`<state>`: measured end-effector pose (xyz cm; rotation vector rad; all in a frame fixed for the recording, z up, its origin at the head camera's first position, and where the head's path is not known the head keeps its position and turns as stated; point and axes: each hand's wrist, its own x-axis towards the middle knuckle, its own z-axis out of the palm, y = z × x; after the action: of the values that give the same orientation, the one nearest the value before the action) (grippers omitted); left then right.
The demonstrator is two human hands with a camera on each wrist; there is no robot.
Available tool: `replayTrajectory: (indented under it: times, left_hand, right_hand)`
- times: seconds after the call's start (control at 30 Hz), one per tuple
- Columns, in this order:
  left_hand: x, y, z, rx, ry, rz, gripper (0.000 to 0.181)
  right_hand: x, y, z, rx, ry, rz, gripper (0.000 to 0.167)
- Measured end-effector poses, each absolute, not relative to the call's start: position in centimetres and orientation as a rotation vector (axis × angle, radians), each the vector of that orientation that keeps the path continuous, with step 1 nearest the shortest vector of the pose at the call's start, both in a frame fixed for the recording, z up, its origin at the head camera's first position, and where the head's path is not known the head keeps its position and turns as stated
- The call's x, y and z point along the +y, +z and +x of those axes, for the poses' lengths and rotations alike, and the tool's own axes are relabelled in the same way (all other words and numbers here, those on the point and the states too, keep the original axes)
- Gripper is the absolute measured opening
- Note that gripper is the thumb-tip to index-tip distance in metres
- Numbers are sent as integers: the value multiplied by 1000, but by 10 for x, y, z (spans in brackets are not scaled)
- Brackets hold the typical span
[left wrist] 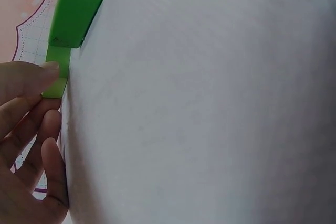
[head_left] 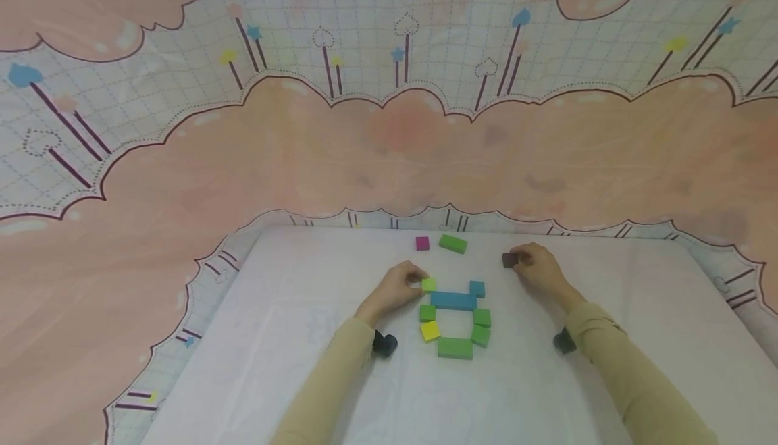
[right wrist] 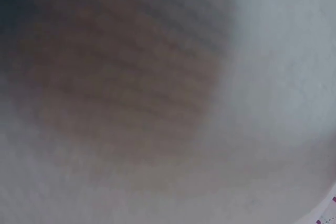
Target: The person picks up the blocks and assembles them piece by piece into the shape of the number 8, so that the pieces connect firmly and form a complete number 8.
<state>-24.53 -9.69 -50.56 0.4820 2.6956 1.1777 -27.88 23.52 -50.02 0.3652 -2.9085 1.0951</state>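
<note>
My left hand point(head_left: 398, 288) pinches a light green block point(head_left: 429, 284) at the upper left corner of a block outline on the table. In the left wrist view the thumb presses that block while the other fingers curl below it. A long blue block point(head_left: 454, 301) lies just right of and below it, with a small blue block point(head_left: 477, 288) at its right end. Farther right, my right hand point(head_left: 537, 268) holds a dark block point(head_left: 509, 260) between thumb and fingers. The right wrist view is too blurred to show the fingers.
Lower in the outline lie a green block point(head_left: 428, 312), a yellow block point(head_left: 430, 331), a long green block point(head_left: 455, 348) and two green blocks point(head_left: 481, 317) on the right. Behind are a magenta block point(head_left: 422, 243) and another green block point(head_left: 453, 244). A patterned curtain point(head_left: 389, 154) hangs beyond the table.
</note>
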Motion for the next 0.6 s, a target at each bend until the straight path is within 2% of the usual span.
replayTrajectory:
  times: [0.6]
  left_hand:
    - [-95,-501,-246,2671,1191,456,33]
  right_hand:
    - [225,-494,-278,-2913,1174,421,38]
